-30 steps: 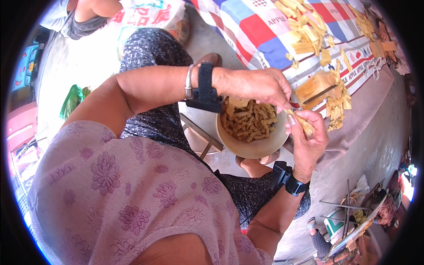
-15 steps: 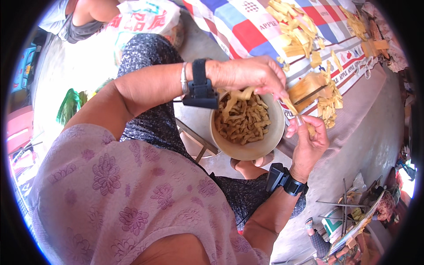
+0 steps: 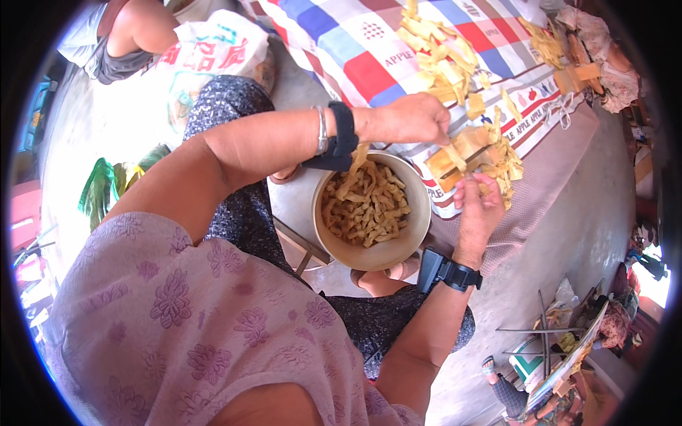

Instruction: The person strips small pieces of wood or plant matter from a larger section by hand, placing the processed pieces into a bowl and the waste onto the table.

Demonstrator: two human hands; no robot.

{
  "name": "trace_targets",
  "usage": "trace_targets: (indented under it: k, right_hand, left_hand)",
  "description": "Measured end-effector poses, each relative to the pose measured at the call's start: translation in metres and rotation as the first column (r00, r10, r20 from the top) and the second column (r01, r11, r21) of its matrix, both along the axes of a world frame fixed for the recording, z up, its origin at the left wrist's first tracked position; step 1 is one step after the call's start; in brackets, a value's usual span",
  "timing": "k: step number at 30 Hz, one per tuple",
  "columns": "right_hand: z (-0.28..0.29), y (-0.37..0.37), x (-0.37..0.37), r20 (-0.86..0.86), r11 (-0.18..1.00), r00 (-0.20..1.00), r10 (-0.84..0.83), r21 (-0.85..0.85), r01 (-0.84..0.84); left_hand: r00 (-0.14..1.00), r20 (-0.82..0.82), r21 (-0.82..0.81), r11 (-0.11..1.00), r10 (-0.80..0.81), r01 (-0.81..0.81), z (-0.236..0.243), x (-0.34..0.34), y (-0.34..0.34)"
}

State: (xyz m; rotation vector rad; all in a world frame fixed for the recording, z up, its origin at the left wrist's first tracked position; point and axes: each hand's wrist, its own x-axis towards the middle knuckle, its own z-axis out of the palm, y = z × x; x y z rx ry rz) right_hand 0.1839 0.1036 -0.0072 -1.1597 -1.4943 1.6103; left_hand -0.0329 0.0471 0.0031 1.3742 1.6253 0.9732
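Note:
My left hand (image 3: 418, 119) pinches the upper end of a pale yellow, dried-looking strip (image 3: 453, 155), with the fingers closed. Fingertips of my right hand (image 3: 479, 209) close on the strip's lower end. Stretched between both hands, the strip passes over a small wooden block (image 3: 469, 140) with a dark slit or blade across it. Whether the strip touches that blade, I cannot tell. Beside the block lie more yellow pieces (image 3: 506, 167). Below my left wrist stands a round metal bowl (image 3: 420, 206), holding many thin brownish-yellow strips (image 3: 366, 206).
A checked cloth (image 3: 355, 53) bears a long pile of yellow pieces (image 3: 444, 57). A white plastic bag (image 3: 213, 53) stands at the far left, near another person's bent leg (image 3: 145, 25). A second person (image 3: 511, 390) sits at the lower right.
Both hands have moved toward the wooden block, and the strip between them now crosses over it. The whole view has shifted slightly, so bowl and cloth appear further left.

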Motion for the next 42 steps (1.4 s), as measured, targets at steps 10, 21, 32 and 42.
trace_targets:
  k: [10, 21, 32, 42]
  right_hand:
    - [0.043, -0.064, -0.018, 0.374, 0.365, 0.921, -0.103, 0.876, -0.315]
    - [0.037, -0.044, -0.012, 0.434, 0.58, 0.895, -0.098, 0.756, -0.303]
    - [0.032, -0.06, -0.004, -0.058, 0.946, 0.946, 0.319, 0.08, -0.314]
    - [0.017, -0.065, -0.008, -0.067, 0.889, 0.911, 0.408, -0.199, -0.413]
  left_hand:
    - [0.922, 0.333, 0.34, 0.937, -0.197, 0.077, -0.032, 0.034, -0.041]
    - [0.883, 0.3, -0.013, 0.924, -0.36, 0.381, 0.029, -0.006, -0.064]
    - [0.907, 0.41, -0.054, 0.991, -0.091, 0.124, 0.023, 0.031, -0.064]
    - [0.972, -0.213, 0.083, 0.993, 0.101, -0.085, 0.005, 0.044, -0.056]
